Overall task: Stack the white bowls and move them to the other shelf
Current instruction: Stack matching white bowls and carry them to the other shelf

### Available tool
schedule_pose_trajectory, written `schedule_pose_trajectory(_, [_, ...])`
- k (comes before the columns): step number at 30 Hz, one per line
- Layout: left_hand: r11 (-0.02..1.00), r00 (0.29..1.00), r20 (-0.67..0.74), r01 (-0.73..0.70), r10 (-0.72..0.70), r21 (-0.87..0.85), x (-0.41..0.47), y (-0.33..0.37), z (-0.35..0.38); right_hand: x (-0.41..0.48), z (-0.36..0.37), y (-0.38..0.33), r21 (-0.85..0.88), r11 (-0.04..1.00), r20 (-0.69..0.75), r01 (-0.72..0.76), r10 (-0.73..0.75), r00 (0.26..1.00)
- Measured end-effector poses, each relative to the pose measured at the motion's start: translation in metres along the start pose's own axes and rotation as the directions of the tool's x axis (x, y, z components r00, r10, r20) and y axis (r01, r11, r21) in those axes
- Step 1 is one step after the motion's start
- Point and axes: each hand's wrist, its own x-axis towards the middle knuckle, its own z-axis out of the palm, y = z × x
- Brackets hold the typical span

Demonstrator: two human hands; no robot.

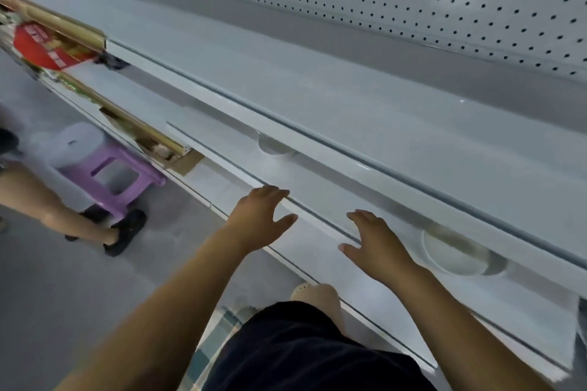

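A white bowl (454, 254) sits on the middle shelf (317, 200) to the right, its far half hidden under the shelf above. A second white bowl (274, 147) peeks out further left on the same shelf, mostly hidden. My left hand (259, 219) hovers over the shelf's front edge with fingers spread, holding nothing. My right hand (373, 244) reaches in beside it, fingers relaxed, a short way left of the nearer bowl and apart from it.
The wide white top shelf (349, 98) runs under a pegboard back wall (444, 0). Red and gold boxes (47, 44) fill the shelves at far left. A purple stool (109, 178) and another person's legs (47, 200) stand on the grey floor at left.
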Motion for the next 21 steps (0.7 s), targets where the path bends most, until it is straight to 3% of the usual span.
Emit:
schedule_pose_trajectory(7, [0.993,0.993,0.023,-0.117,0.116,0.012,0.098,-0.047,0.055,0.08,0.043,0.015,0.007,0.995,-0.113,-0.097,0.097,0.989])
schedule_pose_trajectory(11, [0.978,0.984,0.019,-0.178,0.177,0.107,0.129,-0.069,0.092,0.101,0.075,0.023,-0.023,0.985,-0.262,-0.17,0.159,0.952])
schedule_pose_trajectory(16, [0.981,0.968,-0.155,-0.194,0.195,0.023,0.136,-0.095,0.128,0.127,0.11,0.027,-0.073,0.971,-0.633,-0.229,0.133,0.763])
schedule_pose_trajectory(21, [0.949,0.893,-0.333,-0.315,0.302,0.015,0.141,-0.113,0.148,0.149,0.13,0.027,-0.086,0.952,-0.784,-0.295,0.118,0.609])
